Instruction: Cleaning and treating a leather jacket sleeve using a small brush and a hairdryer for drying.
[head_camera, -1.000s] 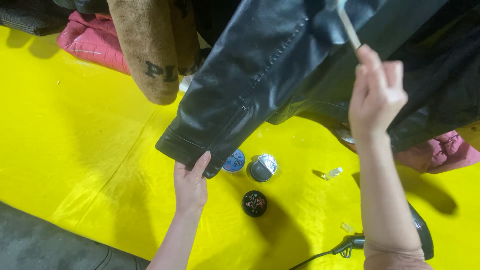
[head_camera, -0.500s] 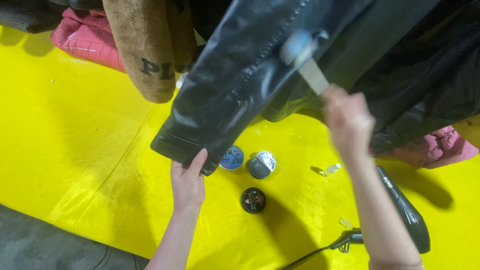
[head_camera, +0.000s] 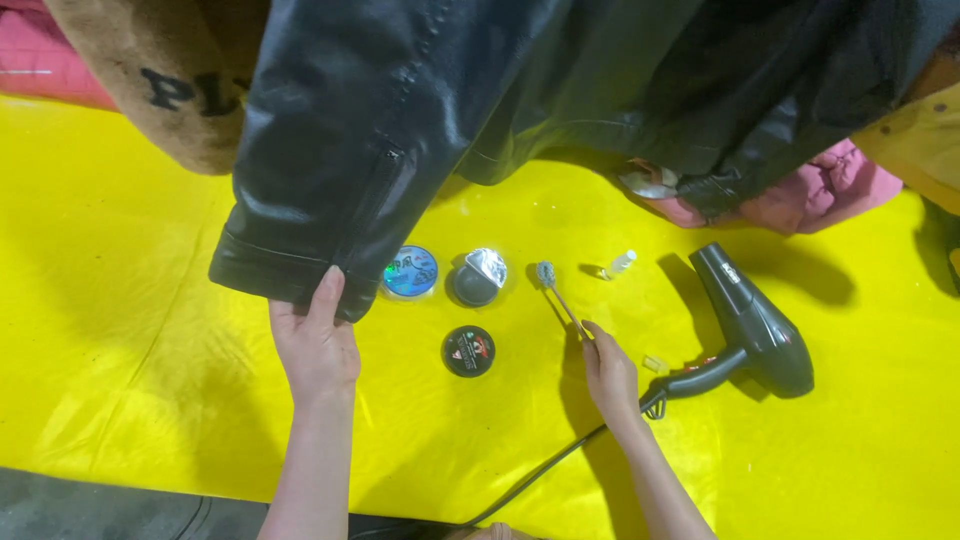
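A black leather jacket (head_camera: 420, 120) hangs above a yellow sheet (head_camera: 120, 300). My left hand (head_camera: 315, 340) grips the cuff at the bottom of its sleeve (head_camera: 300, 250). My right hand (head_camera: 610, 372) is low over the sheet and holds a thin stick applicator (head_camera: 558, 292) whose grey tip points toward an open round tin (head_camera: 478, 278). Beside that tin lie a blue round lid (head_camera: 410, 272) and a closed black tin (head_camera: 468, 351).
A black hair dryer (head_camera: 752, 325) lies on the sheet to the right, its cord running past my right wrist. A tiny bottle (head_camera: 618, 264) sits near it. A brown fleece garment (head_camera: 165, 75) hangs at the upper left; pink clothes (head_camera: 820, 190) lie at the back.
My right hand has come down from the jacket's upper part to the sheet, bringing the applicator beside the open tin. The left hand stays on the cuff.
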